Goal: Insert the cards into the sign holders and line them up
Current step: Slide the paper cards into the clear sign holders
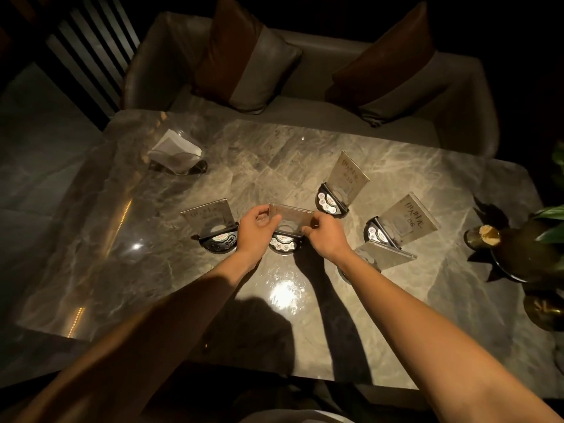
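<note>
Several sign holders with black half-round button bases stand on the marble table (305, 303). My left hand (255, 228) and my right hand (326, 232) pinch the two sides of a clear card panel (291, 213) over the middle base (283, 244). To the left stands a holder with its card (212, 222). Two more holders with cards stand at the right, one further back (343, 184) and one nearer (403, 222). Another holder (383, 256) sits partly hidden behind my right forearm.
A clear napkin holder (175, 154) stands at the table's back left. A dark bottle-shaped ornament with plant leaves (518, 248) sits at the right edge. A sofa with two cushions (247, 56) lies beyond the table.
</note>
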Tool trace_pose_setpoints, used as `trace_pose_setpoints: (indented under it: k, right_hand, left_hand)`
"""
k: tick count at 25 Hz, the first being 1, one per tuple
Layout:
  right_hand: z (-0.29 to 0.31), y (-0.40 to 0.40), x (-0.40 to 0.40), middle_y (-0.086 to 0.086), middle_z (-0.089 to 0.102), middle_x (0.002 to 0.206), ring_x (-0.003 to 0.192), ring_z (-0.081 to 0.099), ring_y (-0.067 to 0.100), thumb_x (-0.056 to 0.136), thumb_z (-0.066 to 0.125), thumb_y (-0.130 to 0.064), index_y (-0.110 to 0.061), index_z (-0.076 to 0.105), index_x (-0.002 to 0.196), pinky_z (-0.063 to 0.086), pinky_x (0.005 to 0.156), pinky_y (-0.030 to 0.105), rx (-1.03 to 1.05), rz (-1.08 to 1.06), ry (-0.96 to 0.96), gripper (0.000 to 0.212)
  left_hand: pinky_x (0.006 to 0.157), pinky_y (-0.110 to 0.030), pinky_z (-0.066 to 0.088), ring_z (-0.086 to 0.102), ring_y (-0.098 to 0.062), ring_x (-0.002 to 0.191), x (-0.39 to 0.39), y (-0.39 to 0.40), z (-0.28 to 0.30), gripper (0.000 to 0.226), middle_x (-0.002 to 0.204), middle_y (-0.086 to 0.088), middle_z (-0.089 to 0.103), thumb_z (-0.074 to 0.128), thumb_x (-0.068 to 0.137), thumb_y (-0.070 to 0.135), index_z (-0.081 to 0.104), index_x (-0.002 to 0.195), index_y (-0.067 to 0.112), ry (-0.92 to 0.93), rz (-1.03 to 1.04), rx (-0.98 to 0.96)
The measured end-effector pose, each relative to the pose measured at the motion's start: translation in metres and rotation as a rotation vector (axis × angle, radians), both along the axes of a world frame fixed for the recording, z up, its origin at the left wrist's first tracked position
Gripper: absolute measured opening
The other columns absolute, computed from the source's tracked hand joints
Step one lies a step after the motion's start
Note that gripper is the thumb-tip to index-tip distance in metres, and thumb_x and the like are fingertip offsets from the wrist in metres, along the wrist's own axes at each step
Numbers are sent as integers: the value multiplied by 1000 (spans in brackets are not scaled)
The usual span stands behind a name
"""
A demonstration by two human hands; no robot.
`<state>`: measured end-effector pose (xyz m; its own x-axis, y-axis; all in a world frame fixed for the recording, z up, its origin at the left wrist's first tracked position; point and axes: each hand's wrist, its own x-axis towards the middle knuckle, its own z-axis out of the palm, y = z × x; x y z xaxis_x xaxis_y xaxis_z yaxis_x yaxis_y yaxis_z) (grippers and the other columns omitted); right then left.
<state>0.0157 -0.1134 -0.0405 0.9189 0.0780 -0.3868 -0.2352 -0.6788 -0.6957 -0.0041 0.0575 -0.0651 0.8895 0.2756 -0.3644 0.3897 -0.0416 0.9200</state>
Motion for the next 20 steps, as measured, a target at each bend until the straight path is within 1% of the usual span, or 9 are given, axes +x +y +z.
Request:
trace_pose_setpoints:
  k: [2,4,6,9,11,13,15,17,20]
  right_hand:
    - [9,0,-1,9,70,107,101,67,29,92,64,-8,-8,61,126,49,81,31,-26,10,-2,34]
    - [27,-3,-3,15,67,124,114,64,31,92,61,-6,-6,53,138,49,90,34,-66,23,-49,47]
    - [50,-14,-3,16,64,132,121,61,31,93,57,-4,-5,52,138,49,99,39,-104,34,-154,46]
    - [90,-47,2,15,67,127,117,63,31,94,57,-7,-7,57,133,51,98,45,-118,-55,-314,39]
    - [109,-79,3,11,67,129,117,63,25,95,61,-14,-10,57,136,52,100,43,-106,-175,-372,41]
    - [118,-113,2,5,63,136,123,59,19,95,66,-21,-15,55,141,50,104,40,-89,-260,-414,48]
    - [120,-147,0,0,55,148,135,50,16,92,71,-27,-20,51,146,42,111,36,-18,-323,-408,58]
    - [115,-178,-3,-2,45,157,144,39,15,89,76,-29,-23,45,151,33,115,33,108,-406,-338,69]
    - [91,-212,-11,-2,34,163,149,28,15,84,81,-28,-26,35,156,25,112,27,223,-416,-197,84]
  left_hand:
    - [103,-35,49,62,-16,113,1,-1,21,41,121,-3,68,79,83,26,64,120,15,-50,-68,132]
    - [104,-27,43,53,-9,122,7,-7,48,51,130,4,61,79,82,33,58,127,24,-144,-149,224]
    - [102,-22,41,51,-5,123,17,-20,78,51,132,9,58,78,82,36,57,128,28,-259,-228,276]
    - [98,-22,45,57,-6,116,36,-53,113,48,124,10,63,78,83,34,60,126,26,-371,-315,266]
    - [98,-24,48,60,-5,114,45,-81,125,49,121,10,65,78,82,34,61,127,26,-395,-423,235]
    - [99,-28,50,61,-6,114,54,-110,129,55,123,8,65,80,80,37,60,130,26,-396,-553,204]
    - [101,-31,51,60,-10,118,62,-138,128,62,130,4,63,82,78,38,58,134,26,-349,-681,148]
    - [102,-32,49,56,-13,124,72,-165,120,69,139,2,57,83,78,35,54,139,26,-288,-778,144]
    - [110,-36,44,49,-15,133,83,-198,98,77,147,1,51,85,77,30,49,144,22,-237,-831,171]
